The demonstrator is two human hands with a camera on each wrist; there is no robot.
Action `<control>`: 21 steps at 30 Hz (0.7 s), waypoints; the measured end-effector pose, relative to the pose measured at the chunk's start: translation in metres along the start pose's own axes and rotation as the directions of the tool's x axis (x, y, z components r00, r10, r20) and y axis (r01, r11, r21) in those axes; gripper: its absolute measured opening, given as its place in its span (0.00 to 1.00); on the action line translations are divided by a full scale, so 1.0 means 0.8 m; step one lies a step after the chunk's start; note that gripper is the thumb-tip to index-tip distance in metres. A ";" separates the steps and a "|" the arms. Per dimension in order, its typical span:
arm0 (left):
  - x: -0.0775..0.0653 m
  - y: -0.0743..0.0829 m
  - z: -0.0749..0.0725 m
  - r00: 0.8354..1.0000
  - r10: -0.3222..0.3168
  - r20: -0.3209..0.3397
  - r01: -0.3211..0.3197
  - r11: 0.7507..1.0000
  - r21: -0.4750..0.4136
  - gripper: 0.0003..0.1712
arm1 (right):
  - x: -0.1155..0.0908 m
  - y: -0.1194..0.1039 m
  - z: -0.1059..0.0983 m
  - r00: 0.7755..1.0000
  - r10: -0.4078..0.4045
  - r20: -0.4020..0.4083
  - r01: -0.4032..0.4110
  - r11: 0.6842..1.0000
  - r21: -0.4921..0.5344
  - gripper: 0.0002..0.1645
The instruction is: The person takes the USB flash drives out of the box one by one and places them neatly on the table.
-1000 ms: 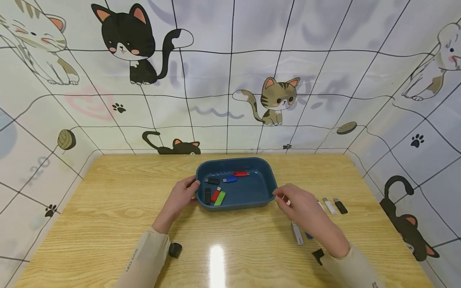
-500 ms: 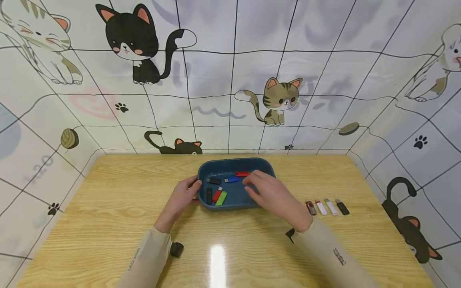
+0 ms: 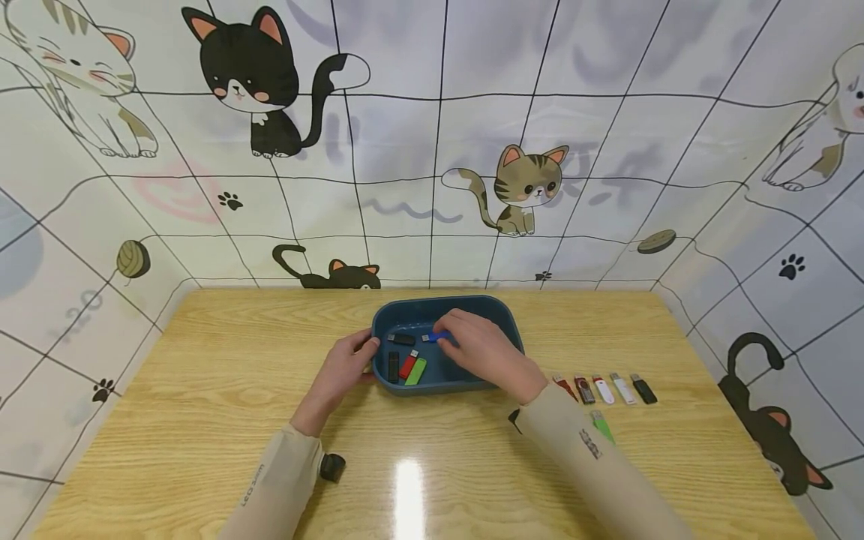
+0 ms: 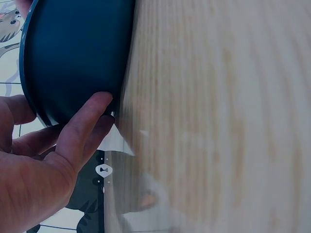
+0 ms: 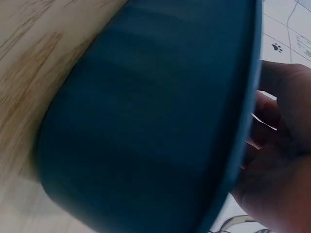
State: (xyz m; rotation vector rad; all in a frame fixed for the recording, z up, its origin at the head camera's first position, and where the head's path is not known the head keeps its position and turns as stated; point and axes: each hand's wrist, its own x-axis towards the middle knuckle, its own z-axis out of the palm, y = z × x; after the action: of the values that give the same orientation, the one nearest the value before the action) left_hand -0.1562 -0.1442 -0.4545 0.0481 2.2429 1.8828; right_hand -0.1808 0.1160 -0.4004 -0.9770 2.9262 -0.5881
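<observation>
Blue USB stick, just below mid-frame, pinched by the right hand, left hand gripping the tray!

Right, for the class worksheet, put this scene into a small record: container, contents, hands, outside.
Container: blue tray on wooden table
Contents: two black USB sticks, red stick, green stick, blue stick; perhaps more hidden
Left hand: grips tray's left end
Right hand: over tray, at blue stick; grip unclear
Outside: five sticks in a row, right of tray; another green stick nearer the camera
</observation>
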 end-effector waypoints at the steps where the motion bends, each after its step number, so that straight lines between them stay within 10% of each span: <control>1: 0.000 0.000 0.000 1.000 0.002 0.002 -0.002 1.000 -0.001 0.27 | 0.003 0.000 0.002 1.000 0.006 0.010 -0.006 1.000 -0.003 0.14; 21: 0.001 -0.002 0.000 1.000 0.002 -0.009 -0.002 1.000 0.009 0.26 | 0.038 0.001 0.038 0.981 0.079 0.178 -0.068 0.995 -0.068 0.24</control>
State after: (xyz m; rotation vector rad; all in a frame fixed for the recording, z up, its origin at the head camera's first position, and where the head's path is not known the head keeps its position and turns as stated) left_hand -0.1566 -0.1445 -0.4560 0.0432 2.2574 1.8777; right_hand -0.2025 0.0885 -0.4252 -0.8727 2.8196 -0.3867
